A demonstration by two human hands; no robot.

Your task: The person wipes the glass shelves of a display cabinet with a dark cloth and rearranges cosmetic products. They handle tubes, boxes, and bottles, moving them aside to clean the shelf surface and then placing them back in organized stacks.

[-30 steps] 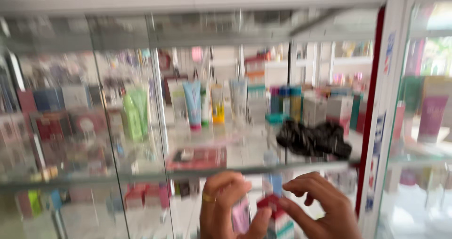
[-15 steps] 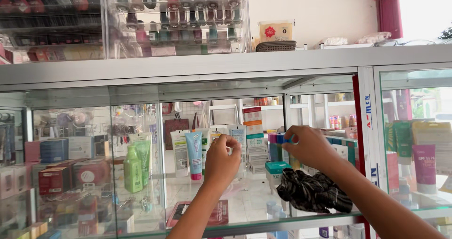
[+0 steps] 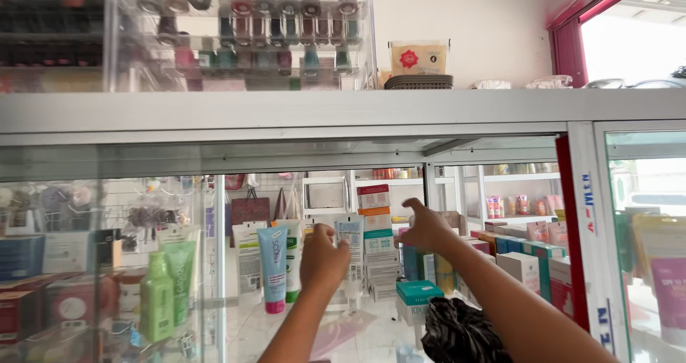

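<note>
I face a glass display cabinet (image 3: 286,111) full of cosmetics, with both arms reaching inside. My left hand (image 3: 323,259) shows its back, fingers curled beside a white tube (image 3: 350,240) standing on the glass shelf; its grip is hidden. Further in and higher, my right hand (image 3: 427,227) has its index finger raised and nothing visible in it, next to a stack of small boxes (image 3: 374,224) and above some blue boxes (image 3: 416,261).
A black crumpled cloth (image 3: 461,331) and a teal box (image 3: 418,291) lie below my right arm. A blue tube (image 3: 272,266) and green bottle (image 3: 157,299) stand to the left. On the cabinet sit a clear rack of nail polish (image 3: 286,27) and a dark basket (image 3: 418,81).
The view tilted up from the lower shelf. Both hands rose and reached deeper into the cabinet; the small blue box at my right fingertips half a second ago is no longer visible.
</note>
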